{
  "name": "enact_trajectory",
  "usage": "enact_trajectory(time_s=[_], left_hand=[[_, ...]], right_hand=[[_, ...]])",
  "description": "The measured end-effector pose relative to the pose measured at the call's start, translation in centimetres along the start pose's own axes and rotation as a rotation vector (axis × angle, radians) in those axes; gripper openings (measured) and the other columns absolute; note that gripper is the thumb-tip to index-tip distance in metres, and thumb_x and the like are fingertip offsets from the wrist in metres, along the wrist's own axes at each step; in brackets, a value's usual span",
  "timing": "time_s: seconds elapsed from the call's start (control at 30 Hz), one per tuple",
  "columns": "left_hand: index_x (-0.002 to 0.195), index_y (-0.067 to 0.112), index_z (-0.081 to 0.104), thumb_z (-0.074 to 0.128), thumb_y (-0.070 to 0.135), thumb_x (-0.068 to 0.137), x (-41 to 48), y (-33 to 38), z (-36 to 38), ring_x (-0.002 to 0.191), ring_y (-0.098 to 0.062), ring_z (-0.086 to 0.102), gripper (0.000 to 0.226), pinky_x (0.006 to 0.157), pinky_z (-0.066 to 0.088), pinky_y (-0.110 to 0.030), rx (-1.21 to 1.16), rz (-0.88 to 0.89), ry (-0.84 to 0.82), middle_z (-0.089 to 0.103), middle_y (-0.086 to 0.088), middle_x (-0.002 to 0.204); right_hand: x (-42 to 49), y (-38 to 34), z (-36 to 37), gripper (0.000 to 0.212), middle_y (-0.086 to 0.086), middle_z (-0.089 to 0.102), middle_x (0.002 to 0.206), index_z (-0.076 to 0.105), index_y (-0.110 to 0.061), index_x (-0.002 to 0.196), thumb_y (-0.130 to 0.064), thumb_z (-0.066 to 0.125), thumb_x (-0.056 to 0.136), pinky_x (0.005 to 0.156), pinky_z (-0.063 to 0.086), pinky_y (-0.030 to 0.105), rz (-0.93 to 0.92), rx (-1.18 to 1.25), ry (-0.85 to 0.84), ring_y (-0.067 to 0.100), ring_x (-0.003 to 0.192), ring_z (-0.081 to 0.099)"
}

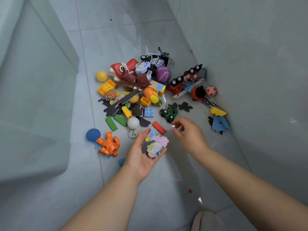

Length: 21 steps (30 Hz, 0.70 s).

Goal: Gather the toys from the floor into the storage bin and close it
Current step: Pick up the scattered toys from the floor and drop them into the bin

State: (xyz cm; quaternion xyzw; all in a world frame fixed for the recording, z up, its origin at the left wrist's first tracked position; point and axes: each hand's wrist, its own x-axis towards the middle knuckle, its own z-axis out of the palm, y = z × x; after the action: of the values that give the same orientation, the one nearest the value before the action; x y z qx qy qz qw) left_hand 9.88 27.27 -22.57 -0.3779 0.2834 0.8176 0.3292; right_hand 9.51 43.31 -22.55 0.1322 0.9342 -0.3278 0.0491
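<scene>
Cupping flat puzzle pieces (155, 145) in left hand (143, 153) as a tray, reaching with right hand (187, 132), fingers loosely spread and empty, toward green toy car (169, 114).

Grey tiled floor (116, 39), toy pile (133, 90), red fire truck (185, 80), orange figure (109, 145)

Probably a home: toys (133, 90) strewn on a grey tiled floor (103, 39).

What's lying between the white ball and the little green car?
In the head view, a red block lies on the floor between the white ball and the green car, a bit nearer the camera; a light blue brick sits just above that line.
</scene>
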Motion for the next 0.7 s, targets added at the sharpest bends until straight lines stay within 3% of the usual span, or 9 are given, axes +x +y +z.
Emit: enact_trajectory(time_s=[0.1,0.2,0.3,0.37,0.43,0.5,0.6,0.67,0.7], left_hand=[[0.120,0.020,0.059,0.044,0.046,0.094,0.0,0.3,-0.9,0.103,-0.032,0.063,0.040,0.079,0.057,-0.043,0.002,0.019,0.030,0.058,-0.014,0.125],[0.124,0.018,0.057,0.044,0.053,0.091,-0.3,0.8,-1.4,0.100,-0.032,0.063,0.050,0.078,0.056,-0.046,-0.016,0.032,0.053,0.058,-0.013,0.122],[0.121,0.018,0.058,0.045,0.060,0.087,-0.5,1.2,-1.9,0.100,-0.034,0.063,0.056,0.083,0.052,-0.049,-0.062,0.033,0.062,0.060,-0.013,0.116],[0.121,0.019,0.058,0.044,0.063,0.086,-0.7,1.4,-2.4,0.101,-0.035,0.064,0.058,0.089,0.049,-0.051,-0.083,0.036,0.037,0.061,-0.016,0.118],[0.121,0.020,0.060,0.044,0.061,0.086,-0.8,1.7,-2.7,0.100,-0.034,0.066,0.056,0.086,0.051,-0.048,-0.091,0.043,0.010,0.063,-0.017,0.118],[0.120,0.020,0.061,0.047,0.052,0.089,-1.1,2.2,-2.8,0.102,-0.032,0.066,0.046,0.081,0.053,-0.044,-0.085,0.066,0.006,0.064,-0.016,0.119],[0.106,0.015,0.067,0.054,0.029,0.091,-1.9,3.3,-3.0,0.099,-0.031,0.065,0.024,0.077,0.058,-0.042,-0.081,0.113,0.006,0.065,-0.014,0.116],[0.106,0.017,0.066,0.052,0.022,0.093,-2.6,4.4,-3.2,0.097,-0.031,0.065,0.020,0.072,0.057,-0.042,-0.071,0.149,-0.012,0.065,-0.012,0.113],[0.108,0.018,0.065,0.050,0.021,0.094,-3.0,5.0,-3.4,0.097,-0.030,0.064,0.021,0.072,0.057,-0.042,-0.071,0.169,-0.025,0.065,-0.011,0.114]], right_hand=[[0.9,-0.2,2.5,0.034,-0.001,0.055,0.106,0.055,-0.018,0.113,-0.037,0.060,0.086,0.073,0.046,0.032,0.006,-0.225,-0.218,0.019,0.090,0.055],[1.4,-0.6,3.9,0.026,0.002,0.056,0.108,0.056,-0.019,0.108,-0.036,0.056,0.088,0.070,0.045,0.031,-0.001,-0.304,-0.210,0.022,0.092,0.057],[1.2,-0.6,3.0,0.014,-0.002,0.058,0.091,0.059,-0.022,0.093,-0.029,0.063,0.082,0.066,0.045,0.030,0.126,0.012,-0.087,0.017,0.076,0.054],[-0.3,-1.6,2.3,0.014,-0.009,0.054,0.081,0.059,-0.025,0.087,-0.027,0.069,0.077,0.062,0.042,0.029,0.025,0.155,-0.127,0.010,0.064,0.048],[-2.2,-3.2,2.1,0.019,-0.015,0.051,0.079,0.060,-0.027,0.087,-0.032,0.073,0.074,0.061,0.041,0.027,-0.133,0.148,-0.238,0.005,0.061,0.045],[-3.1,-4.1,2.2,0.018,-0.015,0.051,0.078,0.061,-0.026,0.087,-0.037,0.070,0.076,0.059,0.040,0.020,-0.170,0.221,-0.176,0.006,0.062,0.047],[-2.9,-3.5,2.9,0.010,-0.011,0.052,0.073,0.056,-0.025,0.081,-0.031,0.057,0.089,0.059,0.035,0.015,-0.061,0.292,-0.011,0.004,0.062,0.047],[-3.4,-3.1,4.2,0.009,-0.006,0.055,0.092,0.057,-0.024,0.095,-0.030,0.057,0.088,0.070,0.041,0.024,-0.108,0.095,-0.163,0.004,0.072,0.049],[-3.9,-3.2,5.2,0.027,-0.003,0.052,0.109,0.054,-0.023,0.111,-0.032,0.060,0.086,0.079,0.044,0.028,-0.160,-0.026,-0.321,0.009,0.086,0.051]])
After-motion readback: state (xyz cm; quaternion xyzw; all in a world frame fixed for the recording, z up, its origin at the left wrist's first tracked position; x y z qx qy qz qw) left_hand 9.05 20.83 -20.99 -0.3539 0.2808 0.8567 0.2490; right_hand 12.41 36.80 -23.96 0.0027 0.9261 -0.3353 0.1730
